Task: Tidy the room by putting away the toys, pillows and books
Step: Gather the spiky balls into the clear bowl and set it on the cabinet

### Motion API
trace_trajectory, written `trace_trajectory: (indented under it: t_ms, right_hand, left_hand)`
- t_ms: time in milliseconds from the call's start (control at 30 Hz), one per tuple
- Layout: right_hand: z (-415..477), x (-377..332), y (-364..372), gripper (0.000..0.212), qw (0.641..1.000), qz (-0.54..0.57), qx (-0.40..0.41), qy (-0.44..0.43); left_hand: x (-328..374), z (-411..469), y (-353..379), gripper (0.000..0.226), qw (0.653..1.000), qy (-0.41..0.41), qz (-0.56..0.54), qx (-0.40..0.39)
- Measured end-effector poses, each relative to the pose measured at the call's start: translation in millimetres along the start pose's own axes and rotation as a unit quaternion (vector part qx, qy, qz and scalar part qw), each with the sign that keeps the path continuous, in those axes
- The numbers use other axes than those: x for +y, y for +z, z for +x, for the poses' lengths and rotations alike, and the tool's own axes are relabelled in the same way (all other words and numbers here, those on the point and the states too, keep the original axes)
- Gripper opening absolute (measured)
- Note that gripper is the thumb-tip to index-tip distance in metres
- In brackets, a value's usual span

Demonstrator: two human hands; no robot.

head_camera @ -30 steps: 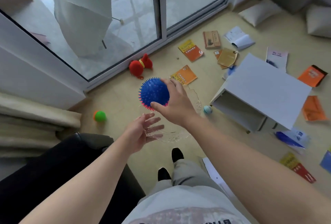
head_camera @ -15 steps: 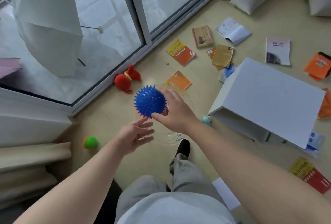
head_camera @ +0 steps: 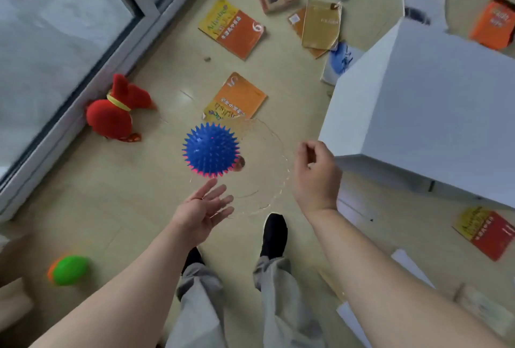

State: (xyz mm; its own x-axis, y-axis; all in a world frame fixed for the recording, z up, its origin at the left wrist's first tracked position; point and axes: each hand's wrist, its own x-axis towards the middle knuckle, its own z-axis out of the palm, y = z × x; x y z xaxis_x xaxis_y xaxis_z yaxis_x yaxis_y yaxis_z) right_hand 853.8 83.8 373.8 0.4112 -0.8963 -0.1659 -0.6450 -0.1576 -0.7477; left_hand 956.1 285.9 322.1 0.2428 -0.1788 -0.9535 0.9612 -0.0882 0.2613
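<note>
A blue spiky ball (head_camera: 211, 150) with a pink underside sits apart from both hands, inside the faint outline of a clear round container (head_camera: 278, 147). My left hand (head_camera: 204, 207) is palm up with straight fingers just below the ball, at the container's near edge. My right hand (head_camera: 315, 173) is to the ball's right, fingers loosely curled and holding nothing I can see. A red plush toy (head_camera: 111, 116) lies by the window track. A green and orange ball (head_camera: 69, 269) is on the floor at the lower left. Several books, such as an orange one (head_camera: 237, 95), lie scattered.
A large white box (head_camera: 426, 102) lies on its side at the right. A sliding glass door (head_camera: 55, 41) runs along the left. More books (head_camera: 232, 27) and papers cover the far floor, with a red and yellow book (head_camera: 486, 232) at the right. My feet (head_camera: 274, 233) stand below my hands.
My right hand let go of the blue spiky ball and drew back to the right. The view tilted down and closer to the floor. My left hand stays palm up below the ball.
</note>
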Motion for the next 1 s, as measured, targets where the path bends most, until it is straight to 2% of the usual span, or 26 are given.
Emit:
trace_trajectory:
  t_ms: [133, 233, 300, 400, 500, 600, 767, 833, 900, 933, 1000]
  right_hand:
    - [7.0, 128.7, 60.3, 0.015, 0.983, -0.063, 0.024, 0.169]
    - [10.0, 214.3, 108.1, 0.034, 0.955, -0.152, -0.053, 0.25]
    - [17.9, 262.1, 135.1, 0.048, 0.938, -0.214, -0.102, 0.254]
    - [38.0, 317.2, 166.8, 0.068, 0.915, -0.302, -0.16, 0.213]
    - [62.3, 354.7, 188.9, 0.08, 0.9, -0.352, -0.174, 0.188]
    - [81.5, 374.6, 199.0, 0.084, 0.894, -0.363, -0.169, 0.201]
    - [80.0, 379.4, 200.5, 0.063, 0.901, -0.406, -0.071, 0.135]
    - [73.4, 385.5, 203.7, 0.075, 0.898, -0.386, -0.114, 0.18]
    - [68.0, 388.9, 210.6, 0.091, 0.882, -0.327, -0.205, 0.271]
    - [65.5, 388.9, 216.8, 0.093, 0.87, -0.302, -0.244, 0.303]
    - [57.0, 388.7, 227.9, 0.087, 0.864, -0.279, -0.27, 0.32]
  left_hand:
    - [-27.7, 97.0, -20.3, 0.054, 1.0, -0.018, 0.004, 0.002]
    - [-44.5, 161.2, -42.2, 0.057, 0.999, -0.024, 0.026, 0.005]
    - [-58.4, 197.1, -56.6, 0.058, 0.999, -0.028, 0.038, 0.006]
    - [-82.5, 239.4, -75.1, 0.058, 0.998, -0.033, 0.049, 0.003]
    - [-101.0, 266.4, -90.3, 0.054, 0.998, -0.041, 0.049, -0.004]
    - [-110.0, 283.6, -100.0, 0.051, 0.997, -0.051, 0.051, -0.017]
    - [-113.0, 298.6, -101.6, 0.049, 0.997, -0.057, 0.05, -0.028]
    - [-114.2, 299.1, -99.0, 0.05, 0.997, -0.061, 0.044, -0.029]
    - [-112.7, 299.0, -96.0, 0.05, 0.997, -0.062, 0.035, -0.03]
    - [-109.7, 299.8, -95.9, 0.05, 0.997, -0.06, 0.032, -0.029]
    - [-103.9, 302.7, -93.7, 0.049, 0.998, -0.055, 0.025, -0.028]
